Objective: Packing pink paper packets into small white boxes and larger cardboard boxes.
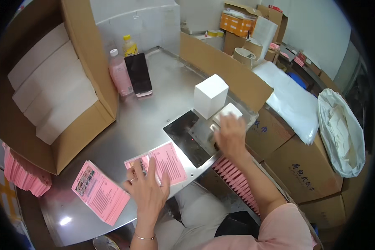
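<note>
One side steadies, the other reaches

So your left hand (148,191) is spread over the pink packet (173,164) at the near edge of the metal table (154,110), fingers apart, nothing pinched that I can see. The pink stack (100,193) sits just left of it. Past the dark panel (182,130), your right hand (231,135) is over at the low white block (230,111). It's blurry, so I can't tell if those fingers grip it or just touch. The tall white block (211,96) stands just left of that and a bit farther, and the phone (138,73) is propped up way back.

My read: you're mid-reach for the white stuff while steadying the pink. Next move probably calls for a clean pinch without bumping the tall neighbour.
</note>
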Motion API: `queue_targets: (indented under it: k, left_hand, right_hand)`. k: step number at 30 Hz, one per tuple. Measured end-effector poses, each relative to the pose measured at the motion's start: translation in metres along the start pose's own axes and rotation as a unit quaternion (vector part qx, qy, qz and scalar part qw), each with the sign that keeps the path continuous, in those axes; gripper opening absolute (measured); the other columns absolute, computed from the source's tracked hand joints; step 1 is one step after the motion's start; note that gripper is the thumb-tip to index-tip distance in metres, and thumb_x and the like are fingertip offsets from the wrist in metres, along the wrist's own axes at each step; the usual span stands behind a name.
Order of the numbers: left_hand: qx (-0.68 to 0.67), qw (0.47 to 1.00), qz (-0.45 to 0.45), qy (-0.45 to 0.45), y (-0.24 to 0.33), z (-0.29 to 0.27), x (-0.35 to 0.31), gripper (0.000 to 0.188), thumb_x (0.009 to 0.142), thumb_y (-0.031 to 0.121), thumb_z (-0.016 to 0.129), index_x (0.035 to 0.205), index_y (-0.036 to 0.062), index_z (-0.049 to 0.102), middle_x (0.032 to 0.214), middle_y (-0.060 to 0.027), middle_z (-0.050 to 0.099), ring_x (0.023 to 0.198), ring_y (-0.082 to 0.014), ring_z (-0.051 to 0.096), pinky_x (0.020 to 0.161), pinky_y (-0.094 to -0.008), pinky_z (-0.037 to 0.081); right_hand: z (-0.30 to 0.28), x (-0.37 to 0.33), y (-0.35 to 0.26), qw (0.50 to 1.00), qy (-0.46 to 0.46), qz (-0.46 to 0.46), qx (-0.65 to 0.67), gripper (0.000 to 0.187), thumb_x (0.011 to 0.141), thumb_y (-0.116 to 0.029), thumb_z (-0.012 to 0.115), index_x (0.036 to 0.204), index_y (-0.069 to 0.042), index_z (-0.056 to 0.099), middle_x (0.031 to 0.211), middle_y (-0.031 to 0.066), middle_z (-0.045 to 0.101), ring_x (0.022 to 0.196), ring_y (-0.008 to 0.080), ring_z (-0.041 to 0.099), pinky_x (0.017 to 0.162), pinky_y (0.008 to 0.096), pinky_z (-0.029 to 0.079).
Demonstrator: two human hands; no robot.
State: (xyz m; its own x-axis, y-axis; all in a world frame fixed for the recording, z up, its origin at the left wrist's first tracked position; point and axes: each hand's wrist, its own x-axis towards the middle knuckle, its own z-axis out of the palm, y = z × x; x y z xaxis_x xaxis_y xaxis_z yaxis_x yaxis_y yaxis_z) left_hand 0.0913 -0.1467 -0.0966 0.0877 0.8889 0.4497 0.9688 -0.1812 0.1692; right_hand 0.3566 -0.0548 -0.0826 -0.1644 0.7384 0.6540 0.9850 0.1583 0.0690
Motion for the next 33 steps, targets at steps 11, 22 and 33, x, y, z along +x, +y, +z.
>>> queue_targets:
  k: [11, 22, 33]
  left_hand:
    - [0.000, 0.999, 0.005, -0.052, 0.014, -0.006, 0.012, 0.036, 0.083, 0.036, 0.070, 0.105, 0.0083, 0.064, 0.111, -0.0158, 0.055, 0.100, -0.0354, 0.049, 0.084, -0.0498, 0.037]
    - [-0.128, 0.987, 0.060, -0.076, 0.007, -0.016, 0.010, 0.081, 0.069, 0.025, 0.075, 0.143, 0.0116, 0.046, 0.103, -0.0195, 0.052, 0.095, -0.0387, 0.051, 0.080, -0.0486, 0.041]
    - [-0.237, 0.966, 0.063, -0.085, -0.010, -0.039, -0.015, 0.058, 0.080, 0.008, 0.071, 0.134, 0.0023, 0.052, 0.106, -0.0181, 0.059, 0.094, -0.0345, 0.058, 0.080, -0.0450, 0.046]
  right_hand:
    - [0.044, -0.007, 0.058, 0.988, 0.021, 0.028, 0.153, 0.025, 0.081, -0.003, 0.065, 0.105, -0.001, 0.067, 0.099, 0.0132, 0.060, 0.098, 0.0330, 0.056, 0.086, 0.0430, 0.045]
    - [-0.002, -0.061, -0.098, 0.921, 0.034, -0.271, 0.278, 0.038, 0.080, -0.017, 0.064, 0.117, -0.008, 0.067, 0.111, 0.0223, 0.062, 0.108, 0.0369, 0.063, 0.108, 0.0705, 0.031]
    - [0.065, 0.005, -0.033, 0.933, -0.310, -0.075, 0.166, 0.011, 0.087, -0.014, 0.061, 0.088, -0.004, 0.067, 0.081, 0.0167, 0.070, 0.073, 0.0369, 0.068, 0.072, 0.0428, 0.055]
